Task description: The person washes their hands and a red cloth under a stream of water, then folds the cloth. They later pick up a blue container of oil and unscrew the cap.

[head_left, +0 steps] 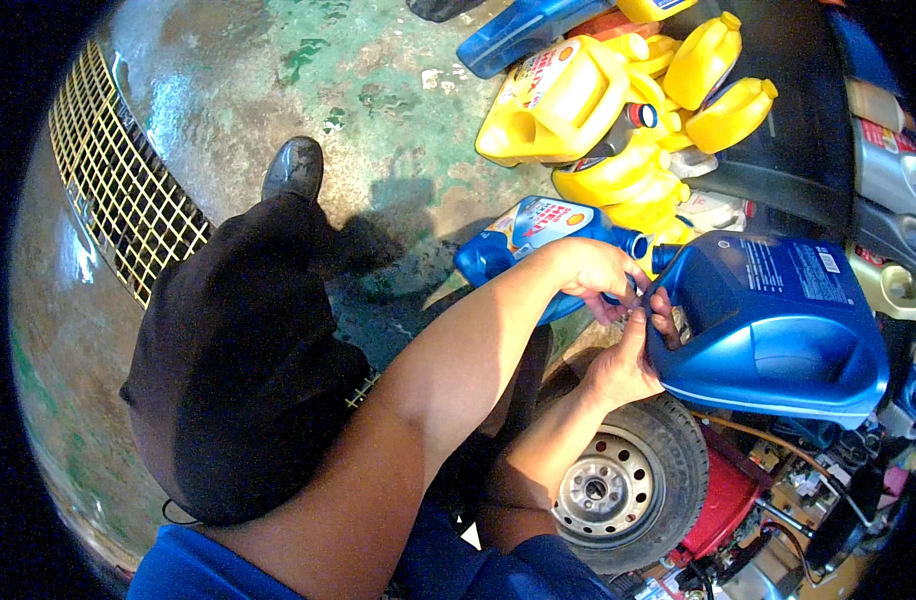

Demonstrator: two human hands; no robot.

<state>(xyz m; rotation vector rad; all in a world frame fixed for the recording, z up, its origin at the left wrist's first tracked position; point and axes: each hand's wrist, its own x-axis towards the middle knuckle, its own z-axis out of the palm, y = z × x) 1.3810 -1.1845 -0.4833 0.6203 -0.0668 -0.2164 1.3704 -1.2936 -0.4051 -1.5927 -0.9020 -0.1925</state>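
Mouth to mouth: we hold two blue jugs together at centre right of the frame.

Our left hand (590, 275) grips the neck of the small jug (523, 240), which lies nearly level, long axis running left to right, spout pointing right. Our right hand (628, 360) pinches at the mouth of the big jug (778, 320), which lies tilted with its mouth to the left, its body toward the right edge. The spouts meet; we cannot tell whether anything flows or how much is left. Yellow jugs (598, 110) are piled on the floor (378, 90) above.
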